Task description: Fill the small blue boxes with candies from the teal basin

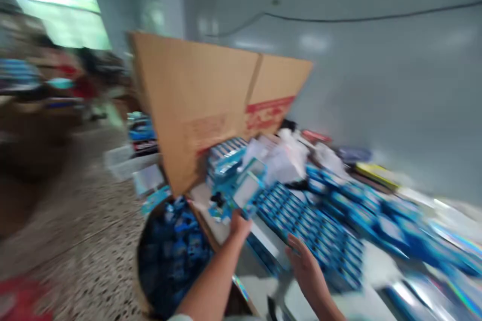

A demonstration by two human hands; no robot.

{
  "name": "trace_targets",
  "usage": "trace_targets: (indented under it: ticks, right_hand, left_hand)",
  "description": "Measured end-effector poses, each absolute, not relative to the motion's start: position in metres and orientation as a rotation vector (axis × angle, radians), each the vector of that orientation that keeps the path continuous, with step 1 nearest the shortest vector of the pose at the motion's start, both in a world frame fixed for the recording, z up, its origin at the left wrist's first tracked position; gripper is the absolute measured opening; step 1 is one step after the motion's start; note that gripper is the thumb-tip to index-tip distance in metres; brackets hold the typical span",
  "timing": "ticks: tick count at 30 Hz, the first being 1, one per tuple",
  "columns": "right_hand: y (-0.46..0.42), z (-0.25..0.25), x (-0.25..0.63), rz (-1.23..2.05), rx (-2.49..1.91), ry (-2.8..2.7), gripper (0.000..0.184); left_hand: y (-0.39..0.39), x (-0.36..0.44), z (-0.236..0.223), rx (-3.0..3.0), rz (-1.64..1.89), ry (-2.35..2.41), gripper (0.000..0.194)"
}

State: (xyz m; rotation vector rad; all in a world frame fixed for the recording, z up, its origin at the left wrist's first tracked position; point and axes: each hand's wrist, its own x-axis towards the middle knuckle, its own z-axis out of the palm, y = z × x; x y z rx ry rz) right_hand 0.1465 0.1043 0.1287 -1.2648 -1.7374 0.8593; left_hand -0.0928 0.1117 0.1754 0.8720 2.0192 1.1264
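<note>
A grey wall (357, 65) fills the upper right, and a speckled floor (98, 246) spreads over the lower left. Between them a large cardboard panel (203, 85) with red print stands on edge, leaning, at the far end of a pale worktable (380, 266). Beside the table's left edge, a round bin (141, 266) with a dark inside holds many small blue pieces. On the right, flat blue packs (354, 205) lie crowded together, blurred. Nearer the middle sits a broad block of small blue boxes (305, 223) in close rows, its long axis running from upper left to lower right. White plastic bags (284, 160) lie crumpled behind it, and a stack of blue boxes (224, 160) rests against the foot of the panel. Along the block's left side, a pale-topped box (265, 238) lies parallel to it. The right hand (305, 261) is over the near end of that box, beside the block, its fingers stretched out toward the upper left and holding nothing visible; blur hides whether they touch either one. The left hand (241, 223) has thumb and fingers clamped on the lower end of a blue-and-white carton (246, 189), which is raised above the table between the stack and the block. The carton's long axis slants up and to the right, its far end pointing away from the person toward the bags, with its pale panel facing the camera.
</note>
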Motion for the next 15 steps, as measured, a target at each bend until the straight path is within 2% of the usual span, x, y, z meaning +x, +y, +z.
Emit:
trace_targets:
  ticks: [2, 6, 9, 15]
  right_hand:
    - [0.079, 0.132, 0.198, 0.680, -1.410, -1.708, 0.040]
    - [0.012, 0.139, 0.272, 0.324, -1.672, -1.696, 0.028]
    - [-0.034, 0.130, 0.288, 0.223, -1.823, -1.684, 0.027]
    - [-0.078, 0.102, 0.279, 0.140, -2.118, -1.679, 0.035]
  left_hand:
    - [0.127, -0.084, 0.157, 0.967, 1.018, 2.016, 0.012]
    - [0.150, -0.086, 0.123, 1.119, 0.855, 2.077, 0.013]
    - [0.156, -0.091, 0.107, 1.180, 0.755, 2.180, 0.028]
    - [0.169, -0.098, 0.087, 1.286, 0.727, 2.229, 0.039]
